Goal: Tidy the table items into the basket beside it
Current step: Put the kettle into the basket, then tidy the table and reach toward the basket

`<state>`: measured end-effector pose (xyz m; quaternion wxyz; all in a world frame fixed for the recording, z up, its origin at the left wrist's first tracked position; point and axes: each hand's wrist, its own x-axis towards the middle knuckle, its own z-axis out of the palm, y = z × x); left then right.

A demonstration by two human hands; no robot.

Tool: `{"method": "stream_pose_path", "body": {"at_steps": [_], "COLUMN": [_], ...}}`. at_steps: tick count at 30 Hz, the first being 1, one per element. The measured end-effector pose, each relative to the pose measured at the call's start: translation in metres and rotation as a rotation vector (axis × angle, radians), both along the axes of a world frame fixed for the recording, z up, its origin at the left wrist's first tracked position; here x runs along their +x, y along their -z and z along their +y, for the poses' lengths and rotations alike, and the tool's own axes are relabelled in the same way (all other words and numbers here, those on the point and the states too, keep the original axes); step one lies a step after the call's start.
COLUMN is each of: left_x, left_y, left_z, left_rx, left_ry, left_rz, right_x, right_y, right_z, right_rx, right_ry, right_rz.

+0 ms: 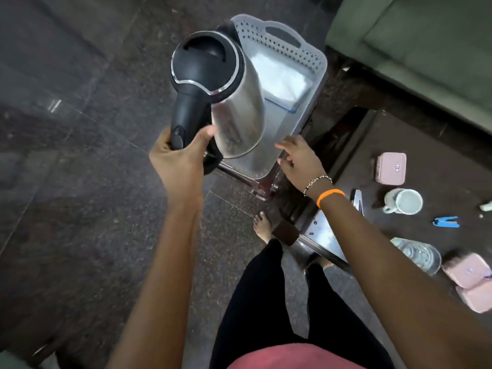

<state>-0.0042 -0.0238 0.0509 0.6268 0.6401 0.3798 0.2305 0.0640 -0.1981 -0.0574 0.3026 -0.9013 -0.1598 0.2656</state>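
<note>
My left hand [177, 158] grips the black handle of a steel electric kettle [234, 107] with a black lid, held tilted above the near end of the grey perforated basket [306, 53]. A white folded item [279, 75] lies inside the basket at its far end. My right hand [299, 161] hovers with fingers apart at the basket's near right rim, holding nothing. On the dark table [426, 145] to the right lie a pink case [391, 168], a white mug [404, 201], a blue clip [446, 221], a glass lid [419, 254] and a pink open box [470, 278].
The basket rests on a low stool beside the table's left end. A green sofa [415, 35] stands behind the table. Dark stone floor [80, 129] spreads to the left. My bare feet [262, 226] and dark trousers are below, close to the table corner.
</note>
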Motion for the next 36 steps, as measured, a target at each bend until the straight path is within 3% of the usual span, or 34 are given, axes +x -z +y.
{"method": "stream_pose_path", "body": {"at_steps": [3,9,16,20,24,26,28,32,36], "left_x": [0.018,0.036,0.038,0.024,0.004,-0.006,-0.016,-0.034,-0.047], "left_y": [0.022,0.056,0.074,0.067,0.053,0.049,0.048,0.072,0.097], "left_z": [0.013,0.025,0.034,0.02,-0.027,-0.061,-0.1,-0.179,-0.249], "left_rx": [-0.077,-0.153,-0.078,0.215,0.532,0.513,0.349,0.145,0.139], "left_ry": [0.004,0.043,0.084,0.114,0.098,0.238,0.431,0.852,1.09], "left_rz": [0.056,0.125,0.172,0.281,0.144,0.103,0.138,0.232,0.328], "right_x": [0.003,0.009,0.009,0.005,-0.011,-0.024,-0.039,-0.078,-0.122], "right_y": [0.012,0.019,0.023,0.021,0.013,0.01,0.009,0.02,0.037], "right_z": [0.006,0.009,0.012,0.01,-0.013,-0.036,-0.067,-0.153,-0.239], "right_rx": [-0.116,-0.151,-0.219,-0.152,0.018,0.068,0.053,-0.176,-0.384], "right_ry": [-0.011,-0.007,-0.06,0.003,0.165,0.24,0.319,0.523,0.741], "right_rz": [0.005,-0.047,-0.089,-0.064,-0.075,-0.083,-0.076,-0.105,-0.045]}}
